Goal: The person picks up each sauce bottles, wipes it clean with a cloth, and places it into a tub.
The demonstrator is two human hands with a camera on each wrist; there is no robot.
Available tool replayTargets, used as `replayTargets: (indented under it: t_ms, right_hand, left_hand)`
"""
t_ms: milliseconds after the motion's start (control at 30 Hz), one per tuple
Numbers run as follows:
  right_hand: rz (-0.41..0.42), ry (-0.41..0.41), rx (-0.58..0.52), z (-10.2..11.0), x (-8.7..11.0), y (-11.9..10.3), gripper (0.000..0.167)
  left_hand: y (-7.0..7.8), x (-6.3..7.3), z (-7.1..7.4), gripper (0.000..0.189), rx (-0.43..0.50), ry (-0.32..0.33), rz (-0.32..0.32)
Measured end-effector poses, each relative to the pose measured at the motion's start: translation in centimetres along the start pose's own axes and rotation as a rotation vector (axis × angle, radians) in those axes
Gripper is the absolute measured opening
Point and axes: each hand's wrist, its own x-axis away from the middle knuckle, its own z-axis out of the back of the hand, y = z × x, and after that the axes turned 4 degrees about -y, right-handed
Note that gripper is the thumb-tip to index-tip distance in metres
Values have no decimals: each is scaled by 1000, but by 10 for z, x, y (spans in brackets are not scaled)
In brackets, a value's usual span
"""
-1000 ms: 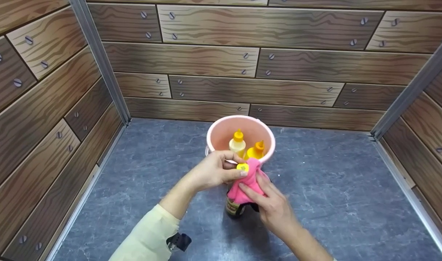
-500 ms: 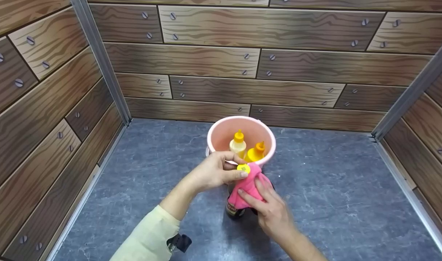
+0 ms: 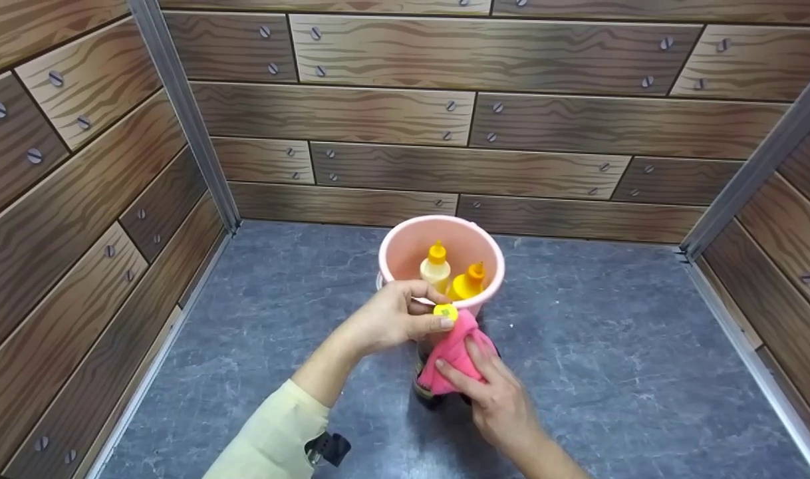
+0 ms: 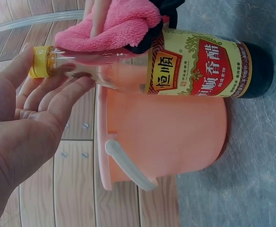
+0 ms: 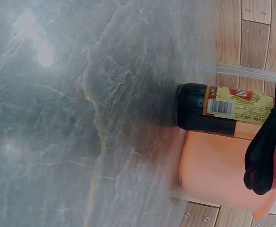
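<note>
A glass vinegar bottle [image 4: 199,66] with a dark base and a yellow and red label stands upright on the floor. My left hand [image 3: 398,316] holds its yellow cap [image 3: 445,312] between thumb and fingers. In my right hand [image 3: 505,402] is a pink fluffy cloth [image 3: 453,362], held against the bottle's side and covering much of it in the head view. Black edging [image 5: 261,158] on the cloth hangs beside the bottle in the right wrist view, where only a sliver of the right hand shows.
Right behind the bottle stands a pink bucket [image 3: 405,256] with a white handle [image 4: 128,163]. Inside it are a pale squeeze bottle [image 3: 435,271] and a yellow squeeze bottle [image 3: 467,286], both with orange-yellow nozzles. Wood-patterned walls [image 3: 392,120] enclose the grey marbled floor [image 3: 611,366].
My right hand and the pink cloth have slid down along the bottle, from close under the cap toward the label. The left hand stays at the cap.
</note>
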Motion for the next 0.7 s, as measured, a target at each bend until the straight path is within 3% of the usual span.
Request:
replayTargets:
  t_ms: [133,333,700]
  right_hand:
    - [10,16,-2,-3,4,1,70]
    - [-6,-27,-9,-3,9,0,72]
    - [-24,-36,-1,-7,17,1,59]
  left_hand:
    - [1,1,0,23,-5,1,10]
    - [0,1,1,23,-28,7,4]
    - [-1,0,1,20,-36,3,-5]
